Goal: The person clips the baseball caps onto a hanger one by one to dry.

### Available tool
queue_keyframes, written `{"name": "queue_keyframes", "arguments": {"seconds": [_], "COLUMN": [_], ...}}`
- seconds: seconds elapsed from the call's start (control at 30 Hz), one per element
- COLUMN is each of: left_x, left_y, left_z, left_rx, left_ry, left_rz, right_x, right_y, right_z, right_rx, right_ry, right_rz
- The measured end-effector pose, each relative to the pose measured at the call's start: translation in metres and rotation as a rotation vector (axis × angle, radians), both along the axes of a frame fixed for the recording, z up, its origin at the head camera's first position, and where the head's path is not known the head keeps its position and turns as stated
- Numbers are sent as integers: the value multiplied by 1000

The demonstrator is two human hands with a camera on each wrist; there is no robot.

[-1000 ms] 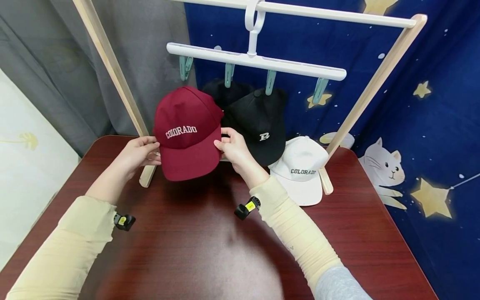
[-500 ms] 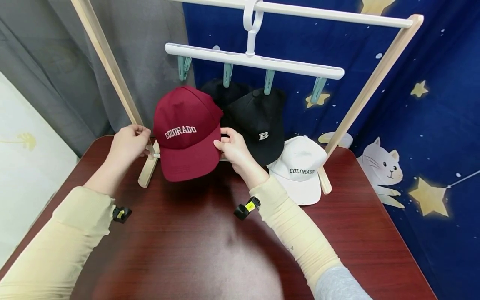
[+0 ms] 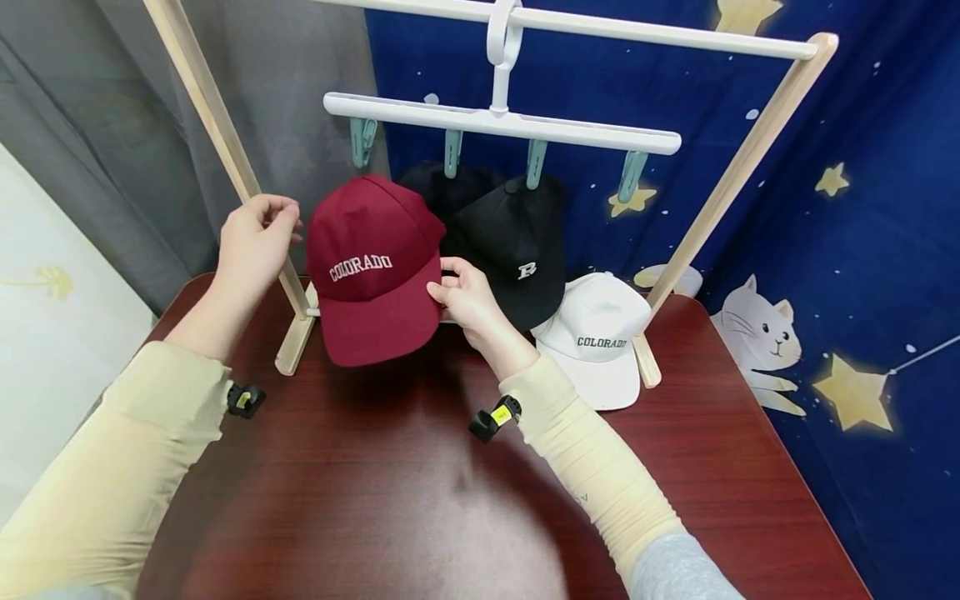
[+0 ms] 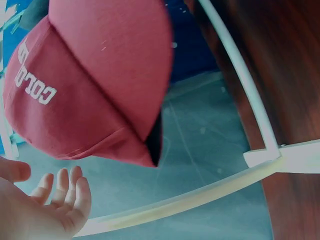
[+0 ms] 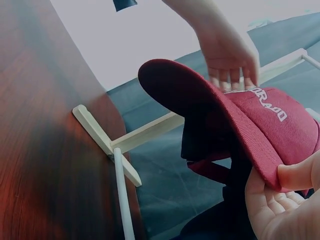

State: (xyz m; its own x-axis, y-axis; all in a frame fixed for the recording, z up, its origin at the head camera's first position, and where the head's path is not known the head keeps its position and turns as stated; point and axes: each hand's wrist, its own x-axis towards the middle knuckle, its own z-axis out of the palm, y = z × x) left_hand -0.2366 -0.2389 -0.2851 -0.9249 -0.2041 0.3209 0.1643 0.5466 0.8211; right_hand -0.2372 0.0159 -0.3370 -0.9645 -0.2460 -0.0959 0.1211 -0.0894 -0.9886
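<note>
A dark red baseball cap (image 3: 375, 283) lettered COLORADO is held up in front of the rack, its brim toward the person. My right hand (image 3: 468, 296) pinches the brim's right edge between thumb and fingers; the right wrist view shows the thumb (image 5: 295, 175) on top of the brim. To the left of the crown, my left hand (image 3: 258, 237) is raised with loosely bent fingers and holds nothing. In the left wrist view a gap shows between its fingertips and the cap. Above the cap hangs a white clip hanger (image 3: 510, 123) with teal clips (image 3: 363, 142).
Behind the red cap are black caps (image 3: 517, 250), one with a white letter. A white cap (image 3: 603, 333) rests on the brown table (image 3: 390, 500) at right. Wooden rack posts (image 3: 738, 183) stand on both sides, joined by a top rail (image 3: 637, 29).
My left hand has let go of the red cap's left side and moved up and slightly left beside the crown. The right hand and cap have stayed almost in place.
</note>
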Motion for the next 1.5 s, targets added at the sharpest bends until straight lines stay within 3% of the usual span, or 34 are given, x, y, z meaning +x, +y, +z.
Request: {"name": "queue_keyframes", "arguments": {"seconds": [0.4,0.97,1.5], "left_x": [-19,-40,-53], "left_y": [12,29,38], "left_z": [21,49,57], "left_rx": [166,230,337], "left_ry": [-72,-148,-230], "left_rz": [-125,-316,-360], "right_x": [3,2,3], "right_y": [1,1,1], "right_z": [0,-3,-2], "right_rx": [13,-5,-15], "right_ry": [1,6,14], "right_rz": [6,19,28]}}
